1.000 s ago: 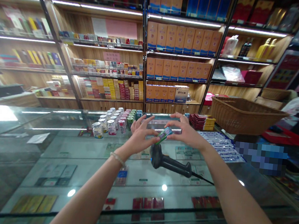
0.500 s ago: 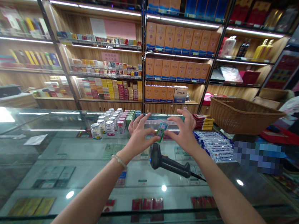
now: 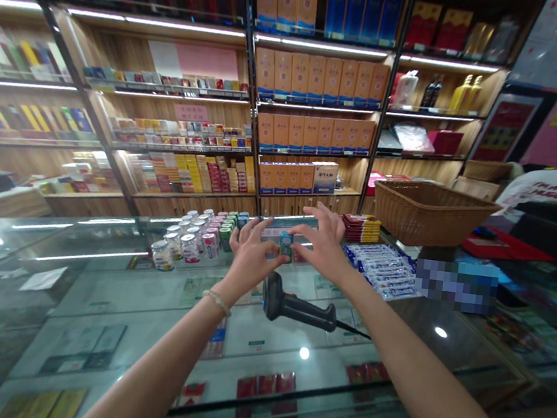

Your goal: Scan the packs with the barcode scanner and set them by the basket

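Between my two hands is a small green-and-blue container (image 3: 285, 247), held upright over the glass counter. My left hand (image 3: 252, 254) pinches its lower left side with thumb and forefinger, the other fingers spread upward. At its right side are the thumb and forefinger of my right hand (image 3: 323, 246), the other fingers raised. The print on the container is too small to read. Just below my hands lies a black barcode scanner (image 3: 297, 308), its head to the left and its cable running right under my right forearm.
Rows of small jars (image 3: 190, 246) stand left of my hands. To the right are blue-and-white packets (image 3: 385, 269), stacked red-and-yellow packs (image 3: 361, 228) and a wicker basket (image 3: 428, 216). A person (image 3: 553, 183) is at the far right. Stocked shelves (image 3: 314, 109) line the back.
The container has turned from tilted to more upright between my hands. The view has shifted, so the counter and shelves sit further left, and more of the person at right shows.
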Demonstrator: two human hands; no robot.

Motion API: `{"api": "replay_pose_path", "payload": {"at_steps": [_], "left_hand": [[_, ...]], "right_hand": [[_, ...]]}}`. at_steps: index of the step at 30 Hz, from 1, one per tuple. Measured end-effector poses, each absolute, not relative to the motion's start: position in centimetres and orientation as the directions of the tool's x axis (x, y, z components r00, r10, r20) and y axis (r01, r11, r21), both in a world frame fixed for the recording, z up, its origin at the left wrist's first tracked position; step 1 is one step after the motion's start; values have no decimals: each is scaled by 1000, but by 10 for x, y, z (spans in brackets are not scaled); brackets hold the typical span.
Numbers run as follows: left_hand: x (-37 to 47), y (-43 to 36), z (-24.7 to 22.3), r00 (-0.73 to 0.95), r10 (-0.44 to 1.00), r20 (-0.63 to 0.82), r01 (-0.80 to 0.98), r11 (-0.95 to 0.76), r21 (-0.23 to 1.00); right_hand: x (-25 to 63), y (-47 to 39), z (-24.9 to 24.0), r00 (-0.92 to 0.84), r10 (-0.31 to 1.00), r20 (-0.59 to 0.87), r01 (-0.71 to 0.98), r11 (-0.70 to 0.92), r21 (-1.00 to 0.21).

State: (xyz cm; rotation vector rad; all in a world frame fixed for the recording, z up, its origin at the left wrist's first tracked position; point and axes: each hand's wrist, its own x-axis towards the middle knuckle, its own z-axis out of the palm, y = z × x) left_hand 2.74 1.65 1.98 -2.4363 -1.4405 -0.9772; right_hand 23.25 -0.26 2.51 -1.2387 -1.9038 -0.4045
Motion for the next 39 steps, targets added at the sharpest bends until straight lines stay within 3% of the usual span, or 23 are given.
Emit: {"api": "replay_pose_path", "payload": {"at_steps": [9, 23, 39], "left_hand": [[90, 37, 43, 336, 771, 541, 846, -499, 187], [194, 80, 18, 247, 904, 349, 903, -346, 257], [225, 130, -18, 189, 949, 252, 943, -246, 223]], "right_hand": [[280, 15, 47, -147, 662, 735, 921, 362, -142], [359, 58, 18, -134, 699, 702, 969, 242, -56], [381, 93, -16, -147, 795, 588, 979, 203, -30]]}}
